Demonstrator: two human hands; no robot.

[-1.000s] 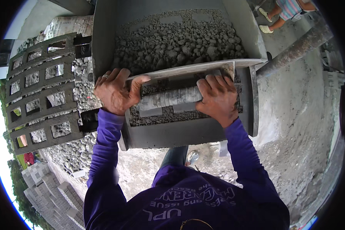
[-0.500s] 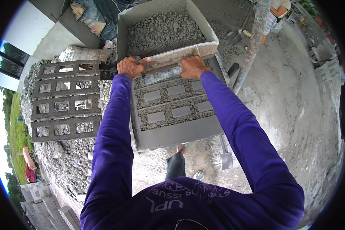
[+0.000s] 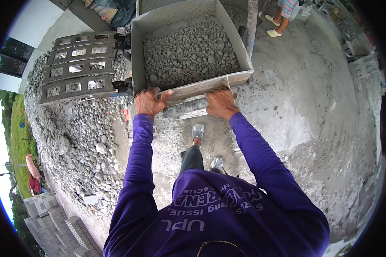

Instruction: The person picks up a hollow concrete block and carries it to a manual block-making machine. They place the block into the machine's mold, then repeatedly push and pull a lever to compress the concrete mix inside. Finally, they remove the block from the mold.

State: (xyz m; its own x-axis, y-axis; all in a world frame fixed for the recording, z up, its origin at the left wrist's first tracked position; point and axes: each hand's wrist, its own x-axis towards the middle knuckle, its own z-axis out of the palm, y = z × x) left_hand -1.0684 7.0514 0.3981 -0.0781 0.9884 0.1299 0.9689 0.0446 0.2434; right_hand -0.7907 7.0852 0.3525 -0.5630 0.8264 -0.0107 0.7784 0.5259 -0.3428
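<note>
A deep metal feed box (image 3: 193, 91) sits in front of me, full of loose grey concrete mix (image 3: 191, 55). My left hand (image 3: 151, 103) is closed over the left part of its near edge, thumb pointing inward. Toward the right end of that edge, my right hand (image 3: 221, 103) is wrapped in a fist, its fingertips partly hidden. Between the hands, just below the near wall, runs a cement-crusted roller or round bar (image 3: 188, 108). The mould seen earlier is now out of sight, with the box over its place.
A row of freshly formed hollow blocks (image 3: 79, 68) stands at the left, above heaped gravel (image 3: 85, 137). A metal post (image 3: 251, 30) rises beside the box. Another person's legs (image 3: 278, 21) show at the upper right. Stacked blocks (image 3: 58, 222) stand lower left.
Both hands have come toward me together with the box, which now covers the mould's cavities. My view has shifted, so the block row appears higher and my feet show more.
</note>
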